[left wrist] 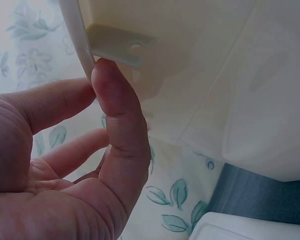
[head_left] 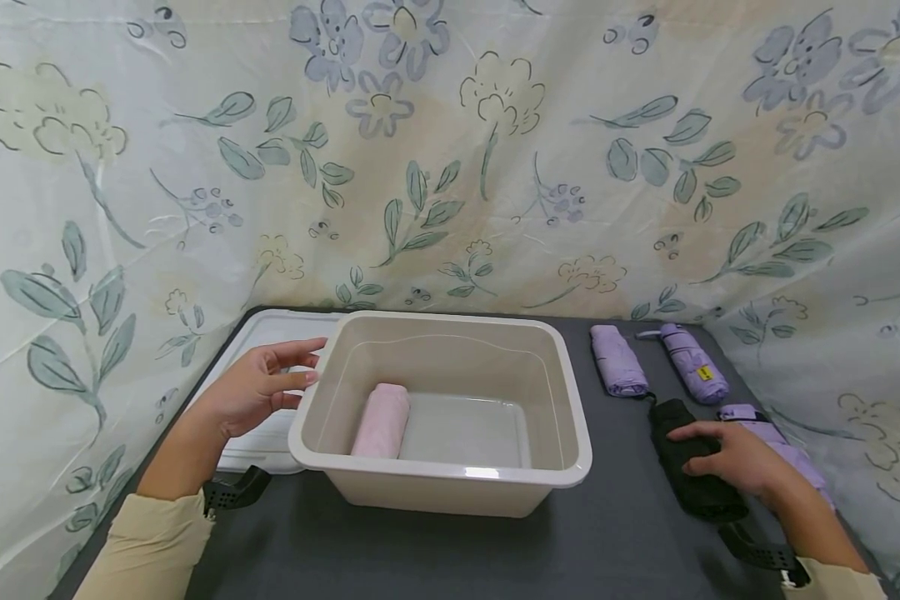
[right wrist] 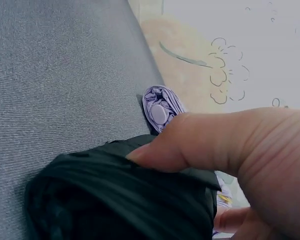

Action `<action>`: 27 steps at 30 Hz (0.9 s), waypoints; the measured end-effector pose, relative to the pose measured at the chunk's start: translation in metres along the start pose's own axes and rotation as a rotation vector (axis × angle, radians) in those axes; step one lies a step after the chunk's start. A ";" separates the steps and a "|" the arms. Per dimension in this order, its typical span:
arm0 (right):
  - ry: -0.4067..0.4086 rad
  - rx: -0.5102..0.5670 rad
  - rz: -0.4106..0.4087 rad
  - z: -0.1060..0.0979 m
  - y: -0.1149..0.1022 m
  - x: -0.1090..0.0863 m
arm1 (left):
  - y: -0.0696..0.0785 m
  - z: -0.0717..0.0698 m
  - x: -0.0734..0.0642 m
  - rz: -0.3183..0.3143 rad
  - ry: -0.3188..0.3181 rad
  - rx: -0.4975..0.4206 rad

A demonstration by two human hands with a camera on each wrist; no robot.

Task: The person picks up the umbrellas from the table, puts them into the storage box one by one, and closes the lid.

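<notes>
A beige plastic storage bin [head_left: 450, 492] stands mid-table, with a rolled pink bundle [head_left: 381, 422] lying inside at its left. My left hand [head_left: 266, 385] is at the bin's left rim. In the left wrist view, the thumb and a fingertip pinch the lip beside a small latch tab [left wrist: 117, 47]. To the right, my right hand [head_left: 735, 457] grips a black folded umbrella [head_left: 692, 475] on the table. The right wrist view has the thumb [right wrist: 160, 155] pressed along the umbrella's black fabric [right wrist: 115, 195]; the other fingers are mostly hidden.
Behind the black umbrella lie two light purple folded umbrellas [head_left: 617, 360] [head_left: 693, 364]. A third purple one [head_left: 787, 454] is partly covered by the right hand. A white lid [head_left: 255, 437] lies left of the bin. Floral cloth [head_left: 435, 208] encloses the table's back and sides.
</notes>
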State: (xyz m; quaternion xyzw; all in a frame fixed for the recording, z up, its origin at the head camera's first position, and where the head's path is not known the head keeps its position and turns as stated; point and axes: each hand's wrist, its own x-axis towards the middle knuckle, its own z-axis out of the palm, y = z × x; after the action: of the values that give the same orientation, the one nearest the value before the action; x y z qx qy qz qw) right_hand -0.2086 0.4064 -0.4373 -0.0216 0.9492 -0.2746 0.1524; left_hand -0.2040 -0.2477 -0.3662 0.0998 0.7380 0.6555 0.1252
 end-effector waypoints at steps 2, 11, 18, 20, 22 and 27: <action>0.003 0.006 -0.007 0.001 0.001 0.000 | 0.000 0.000 0.000 -0.001 -0.001 0.002; 0.018 0.104 -0.039 0.006 0.006 -0.004 | -0.001 -0.002 0.002 0.014 -0.020 -0.004; 0.020 0.184 -0.026 0.008 0.006 -0.006 | 0.000 -0.002 0.001 0.020 -0.025 -0.027; 0.019 0.209 -0.029 0.008 0.006 -0.007 | 0.000 -0.002 0.001 0.016 -0.022 -0.023; 0.022 0.227 -0.037 0.009 0.006 -0.006 | -0.001 -0.002 0.002 0.010 -0.016 -0.020; 0.029 0.256 -0.048 0.010 0.006 -0.005 | -0.001 -0.002 0.001 0.013 -0.024 -0.020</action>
State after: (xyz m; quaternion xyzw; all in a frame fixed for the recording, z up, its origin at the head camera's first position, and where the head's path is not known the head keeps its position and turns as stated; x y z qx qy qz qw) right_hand -0.2007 0.4066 -0.4474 -0.0208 0.9077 -0.3973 0.1336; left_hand -0.2054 -0.2490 -0.3669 0.1115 0.7293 0.6623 0.1308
